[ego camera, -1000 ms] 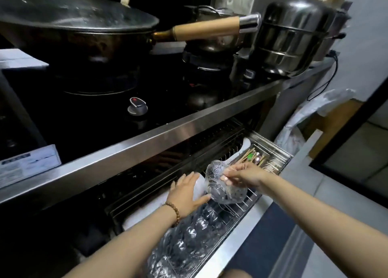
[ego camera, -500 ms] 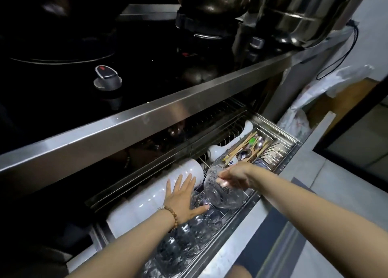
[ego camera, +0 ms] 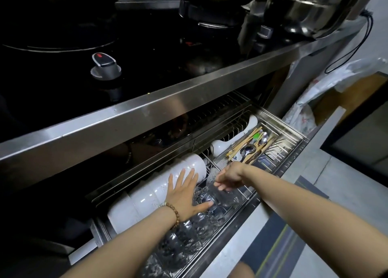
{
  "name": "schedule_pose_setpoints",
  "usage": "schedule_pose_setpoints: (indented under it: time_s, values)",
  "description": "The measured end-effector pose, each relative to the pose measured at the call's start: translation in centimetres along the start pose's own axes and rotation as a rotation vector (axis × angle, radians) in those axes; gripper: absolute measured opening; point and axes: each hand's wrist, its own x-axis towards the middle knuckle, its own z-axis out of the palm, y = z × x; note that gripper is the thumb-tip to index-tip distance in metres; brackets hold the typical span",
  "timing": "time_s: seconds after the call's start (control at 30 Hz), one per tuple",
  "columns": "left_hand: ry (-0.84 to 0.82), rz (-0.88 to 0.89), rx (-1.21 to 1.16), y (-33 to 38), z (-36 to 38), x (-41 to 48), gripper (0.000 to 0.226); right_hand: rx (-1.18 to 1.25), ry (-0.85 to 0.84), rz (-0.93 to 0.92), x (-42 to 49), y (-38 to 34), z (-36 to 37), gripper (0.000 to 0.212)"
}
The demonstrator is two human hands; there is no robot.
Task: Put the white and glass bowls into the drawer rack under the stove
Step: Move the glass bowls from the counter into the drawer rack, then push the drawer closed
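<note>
The drawer rack [ego camera: 247, 209] under the stove stands pulled out. A row of white bowls [ego camera: 151, 196] lies on edge along its back lane, and a row of glass bowls [ego camera: 184, 238] fills the front lane. My left hand [ego camera: 184, 193], fingers spread, rests flat across the white bowls and the glass row. My right hand [ego camera: 227, 178] pinches the rim of one glass bowl [ego camera: 227, 199] at the right end of the glass row, low in the rack.
A cutlery basket [ego camera: 252, 144] with chopsticks and spoons sits in the drawer's right part, with white dishes [ego camera: 222, 146] behind it. The steel counter edge [ego camera: 147, 114] overhangs the drawer. A stove knob [ego camera: 105, 67] and pots stand above. A plastic bag [ego camera: 302, 114] hangs at right.
My right hand has lowered the glass bowl into the rack at the end of the glass row. My left hand has shifted slightly along the bowls. The view has tilted downward.
</note>
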Motion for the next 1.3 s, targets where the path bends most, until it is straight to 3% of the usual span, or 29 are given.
schedule_pose_setpoints:
  time_s: [0.3, 0.5, 0.7, 0.87, 0.97, 1.13, 1.3]
  values:
    - [0.026, 0.018, -0.031, -0.4, 0.1, -0.1, 0.099, -0.052, 0.020, -0.103, 0.3, 0.1, 0.9, 0.004]
    - [0.026, 0.036, -0.082, -1.3, -0.6, -0.7, 0.095, -0.115, 0.047, -0.123, 0.3, 0.3, 0.7, 0.004]
    - [0.034, 0.037, -0.117, -1.1, -2.9, -2.8, 0.089, -0.054, 0.315, -0.432, -2.1, 0.2, 0.1, 0.041]
    - [0.168, 0.119, -0.141, 0.4, -6.8, -5.6, 0.079, 0.147, 0.620, -0.725, -7.3, 1.4, 1.8, 0.038]
    - [0.330, 0.218, -0.117, 1.4, -9.4, -8.2, 0.070, 0.224, 0.768, -0.845, -9.8, 3.6, 4.8, 0.034]
    - [0.565, 0.438, 0.155, 2.5, -14.5, -13.0, 0.061, 0.119, 1.163, -0.787, -11.3, 7.0, 10.2, 0.053]
    - [0.713, 0.416, 0.375, 1.7, -19.7, -16.3, 0.061, 0.435, 1.050, -0.670, -11.6, 7.1, 12.7, 0.079]
